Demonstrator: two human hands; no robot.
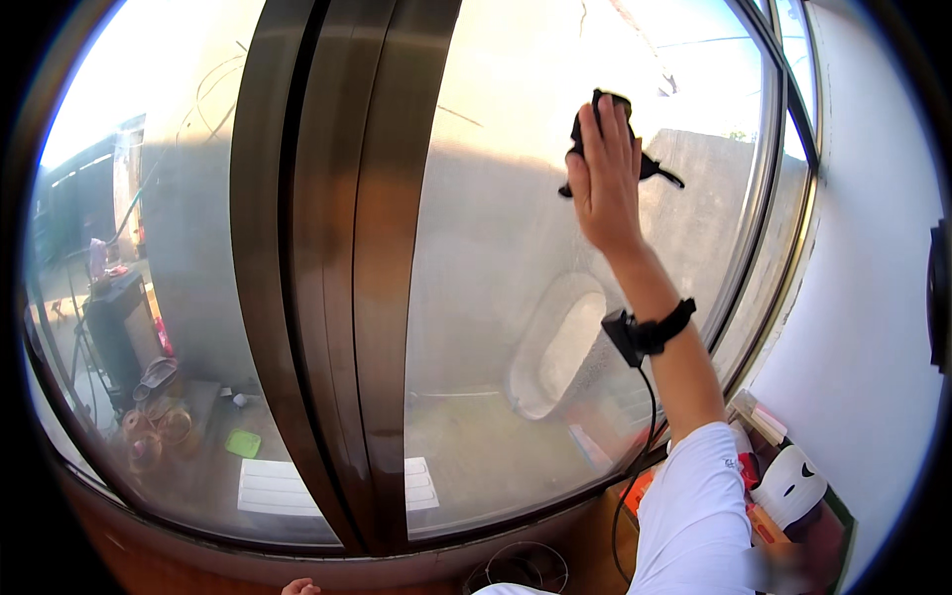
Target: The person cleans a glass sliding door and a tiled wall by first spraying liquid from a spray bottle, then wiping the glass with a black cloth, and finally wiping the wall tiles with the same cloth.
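Note:
My right hand (pixel 610 171) is raised high and lies flat against the right window pane (pixel 491 245), its palm pressing a black cloth (pixel 601 123). Parts of the cloth stick out past my fingers, with a thin end pointing right. A black strap with a small box (pixel 632 335) and a cable is around the right forearm. My left hand (pixel 300 587) shows only in part at the bottom edge, below the window sill; whether it holds anything is hidden.
A wide brown metal frame (pixel 335 260) divides the panes. A white wall (pixel 863 260) stands at the right. Below it are a white item with a drawn face (pixel 790 483) and boxes. A round wire rack (pixel 528 569) is at the bottom. Beyond the glass stand baskets (pixel 160 435) and a concrete wall.

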